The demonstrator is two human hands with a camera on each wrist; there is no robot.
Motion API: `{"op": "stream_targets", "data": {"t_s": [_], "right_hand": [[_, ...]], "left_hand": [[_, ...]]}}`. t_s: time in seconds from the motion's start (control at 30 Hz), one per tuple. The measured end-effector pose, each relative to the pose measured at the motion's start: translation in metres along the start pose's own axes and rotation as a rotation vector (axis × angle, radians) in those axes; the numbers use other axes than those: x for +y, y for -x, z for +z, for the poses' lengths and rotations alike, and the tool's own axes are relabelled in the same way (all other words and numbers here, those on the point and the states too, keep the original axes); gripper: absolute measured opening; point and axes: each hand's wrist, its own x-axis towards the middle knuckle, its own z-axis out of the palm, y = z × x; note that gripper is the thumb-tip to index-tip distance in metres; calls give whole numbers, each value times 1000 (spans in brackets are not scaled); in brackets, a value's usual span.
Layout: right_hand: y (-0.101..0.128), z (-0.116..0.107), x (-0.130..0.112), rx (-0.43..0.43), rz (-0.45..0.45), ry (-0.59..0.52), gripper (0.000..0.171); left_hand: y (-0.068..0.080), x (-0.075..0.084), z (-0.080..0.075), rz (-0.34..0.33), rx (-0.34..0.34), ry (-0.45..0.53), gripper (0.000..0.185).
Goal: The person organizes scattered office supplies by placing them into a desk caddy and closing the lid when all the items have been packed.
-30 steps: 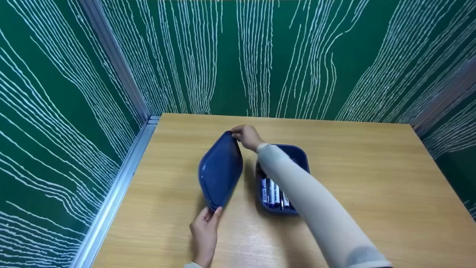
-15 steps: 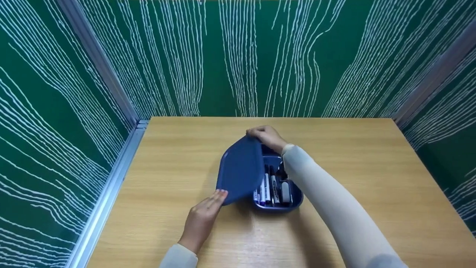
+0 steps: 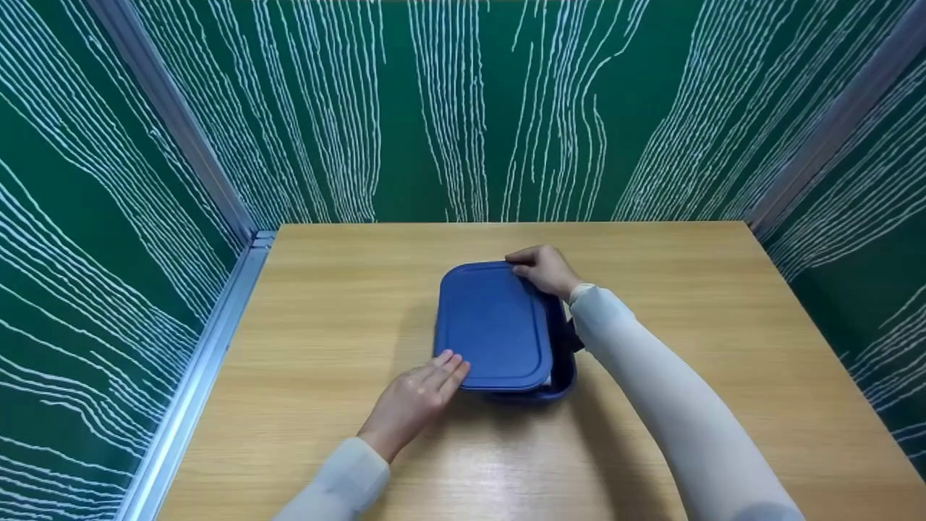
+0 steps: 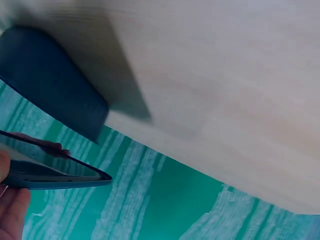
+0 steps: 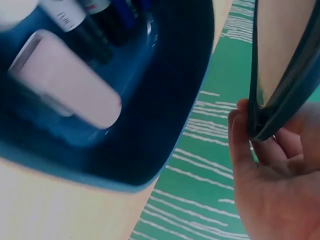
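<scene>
A dark blue lid lies almost flat over a blue box in the middle of the wooden table. My right hand grips the lid's far right corner, fingers curled round its rim. The straight fingers of my left hand touch the lid's near left edge. In the right wrist view the lid stands a little clear of the box, which holds several markers and a white block.
Green walls with white wavy lines enclose the table on the left, far and right sides. A metal rail runs along the table's left edge. Bare wood surrounds the box.
The lid, held upright to the left of the box a second ago, has swung right and down over it. Both hands moved with it, and the markers are now covered in the head view.
</scene>
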Motion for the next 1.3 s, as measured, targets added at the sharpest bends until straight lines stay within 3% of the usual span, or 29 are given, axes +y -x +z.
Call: {"op": "stream_targets", "data": {"t_s": [0.23,0.43,0.73,0.87,1.3], "right_hand": [[1,-12,9,12,43,63,32],[2,-19,18,17,59,95,32],[6,-16,39,74,12,116,30],[8,-10,45,78,35,94,31],[7,3,50,113,61,95,31]], "left_hand": [[-28,17,2,66,-133,-48,44],[-40,26,7,89,-222,-72,45],[-42,29,17,122,-260,-109,46],[-40,32,21,115,-265,-94,44],[-31,43,37,92,-227,-84,41]]}}
